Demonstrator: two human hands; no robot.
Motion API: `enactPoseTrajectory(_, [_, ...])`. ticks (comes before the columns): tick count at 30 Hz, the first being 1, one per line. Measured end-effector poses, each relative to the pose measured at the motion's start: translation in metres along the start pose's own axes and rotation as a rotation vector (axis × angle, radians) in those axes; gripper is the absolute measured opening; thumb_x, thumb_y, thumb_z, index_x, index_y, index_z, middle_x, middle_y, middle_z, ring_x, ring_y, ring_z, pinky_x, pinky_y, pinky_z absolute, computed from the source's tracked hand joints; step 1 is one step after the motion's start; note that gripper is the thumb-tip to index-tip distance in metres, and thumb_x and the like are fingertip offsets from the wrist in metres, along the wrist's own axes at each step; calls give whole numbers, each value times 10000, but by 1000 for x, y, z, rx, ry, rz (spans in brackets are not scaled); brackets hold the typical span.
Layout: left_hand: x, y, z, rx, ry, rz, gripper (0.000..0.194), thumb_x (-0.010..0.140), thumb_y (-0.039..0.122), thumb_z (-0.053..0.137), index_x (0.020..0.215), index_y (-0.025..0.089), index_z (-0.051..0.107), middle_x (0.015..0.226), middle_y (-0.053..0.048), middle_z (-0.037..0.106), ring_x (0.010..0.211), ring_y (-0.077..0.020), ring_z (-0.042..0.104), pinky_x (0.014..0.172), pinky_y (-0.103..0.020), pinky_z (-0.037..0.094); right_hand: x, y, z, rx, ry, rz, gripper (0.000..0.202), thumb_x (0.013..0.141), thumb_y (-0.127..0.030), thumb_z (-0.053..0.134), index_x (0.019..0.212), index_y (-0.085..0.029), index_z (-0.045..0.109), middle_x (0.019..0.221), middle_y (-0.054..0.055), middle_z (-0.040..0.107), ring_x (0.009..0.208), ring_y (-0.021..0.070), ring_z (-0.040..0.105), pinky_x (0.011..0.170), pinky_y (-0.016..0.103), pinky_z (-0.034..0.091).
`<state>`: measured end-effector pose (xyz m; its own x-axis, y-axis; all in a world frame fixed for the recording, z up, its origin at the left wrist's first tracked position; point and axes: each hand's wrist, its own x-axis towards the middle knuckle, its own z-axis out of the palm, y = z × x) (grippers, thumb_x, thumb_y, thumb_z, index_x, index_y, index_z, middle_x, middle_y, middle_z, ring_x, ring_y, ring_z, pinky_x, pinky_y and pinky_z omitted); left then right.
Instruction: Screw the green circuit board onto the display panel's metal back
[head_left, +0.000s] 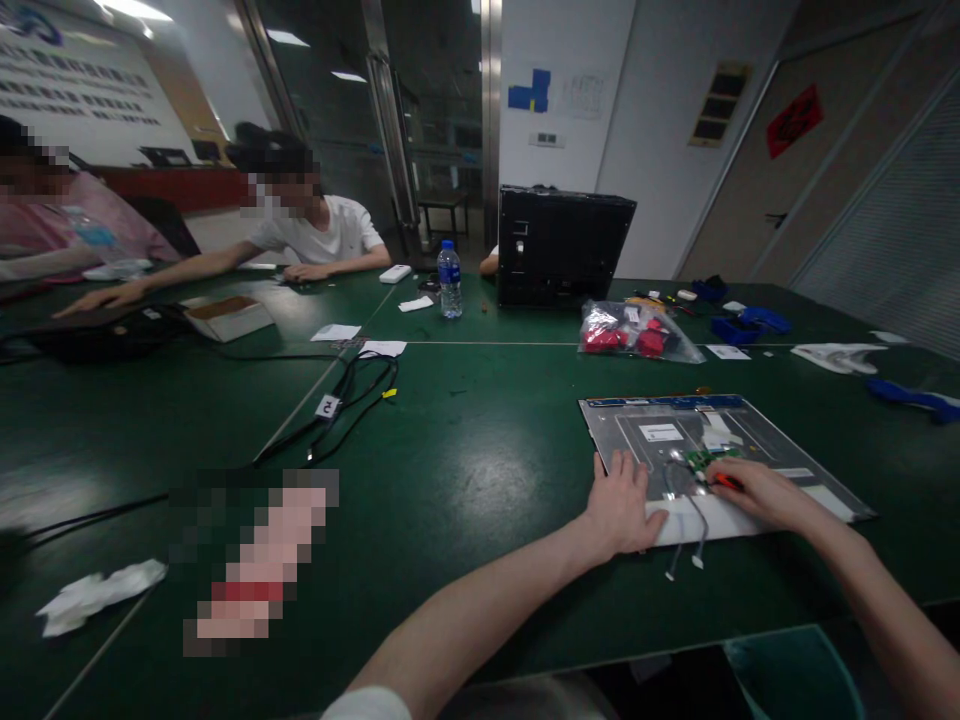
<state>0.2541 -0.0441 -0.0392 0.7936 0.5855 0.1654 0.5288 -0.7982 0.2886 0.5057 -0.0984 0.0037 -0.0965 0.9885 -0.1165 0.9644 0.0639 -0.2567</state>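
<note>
A flat display panel [637, 450] lies on the green table with its grey metal back facing up. My left hand [621, 503] rests on its near left edge, fingers spread, and holds nothing. Near the panel's middle is a small green circuit board [701, 460]. Over that board's near side, my right hand [757, 492] is closed round a small orange-and-black tool [726, 481]; its tip is too small to make out. From beside the board a thin grey cable [696, 515] runs over the near edge, ending in white connectors on the table.
Beyond the panel lie a clear plastic bag [641, 332] with red items, a large black monitor-like box [562, 248] and a water bottle [449, 280]. Black cables [349, 390] cross the table at left, near crumpled tissue [101, 597]. People sit at the far left side.
</note>
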Motion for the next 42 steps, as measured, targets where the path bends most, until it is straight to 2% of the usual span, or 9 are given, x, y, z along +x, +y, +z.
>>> enactPoseTrajectory(8, [5,1,1,-35,9,10,712,877,559,352,1372,48,369,1430,-247,368,1339,-391,284,1081,-609,189,-1,-2,6,-23,86,7,315,883,-420,401,925,-224,643,963,83,647,835,227,623,760,336,473])
enactPoseTrajectory(13, [16,4,-4,-89,26,15,634,892,567,347,1289,84,454,1376,-219,436,1301,-373,351,1073,-592,231,6,-15,8,-153,173,146,321,871,-407,412,974,-239,665,998,86,654,824,243,637,688,336,477])
enactPoseTrajectory(16, [22,2,-8,-187,44,22,514,913,537,356,1165,127,538,1201,-167,572,1171,-332,490,1035,-571,305,10,-36,13,-150,228,134,300,884,-373,409,959,-231,662,972,77,667,829,233,639,707,323,473])
enactPoseTrajectory(19, [26,-6,-11,-378,59,59,397,923,445,416,1127,142,572,1086,-115,623,1076,-276,555,1000,-486,387,16,-69,25,-127,192,74,262,885,-317,429,973,-210,651,983,84,659,847,220,637,727,306,462])
enactPoseTrajectory(23, [30,-16,-13,-484,107,49,314,940,277,405,1167,131,565,1166,-96,586,1115,-187,536,978,-304,438,25,-113,44,-147,200,177,214,860,-237,471,988,-159,623,1046,123,638,872,232,652,715,296,458])
enactPoseTrajectory(27, [29,-19,-14,-538,148,21,313,939,217,378,1186,148,557,1204,-90,555,1145,-181,516,1002,-304,430,32,-135,52,-287,252,317,184,880,-231,458,974,-143,590,1017,144,634,717,230,670,586,297,432])
enactPoseTrajectory(33, [6,-14,-11,-561,190,24,266,894,208,458,1137,172,560,1166,-84,543,1128,-195,503,1019,-328,420,32,-129,50,-403,269,384,119,882,-192,474,927,-146,574,928,143,666,741,241,687,586,287,450])
enactPoseTrajectory(37, [-21,-10,-12,-399,137,117,342,868,242,507,1193,137,516,1204,-115,515,1142,-219,480,1008,-332,422,30,-111,41,-425,266,498,191,905,-263,459,888,-136,601,842,170,677,754,276,691,614,330,480])
enactPoseTrajectory(42, [-51,-4,-17,-157,26,331,222,861,281,531,1028,148,589,1127,-100,545,1059,-223,527,967,-340,422,28,-72,27,-403,249,619,302,919,-199,357,926,-60,625,872,227,663,773,318,695,601,359,485])
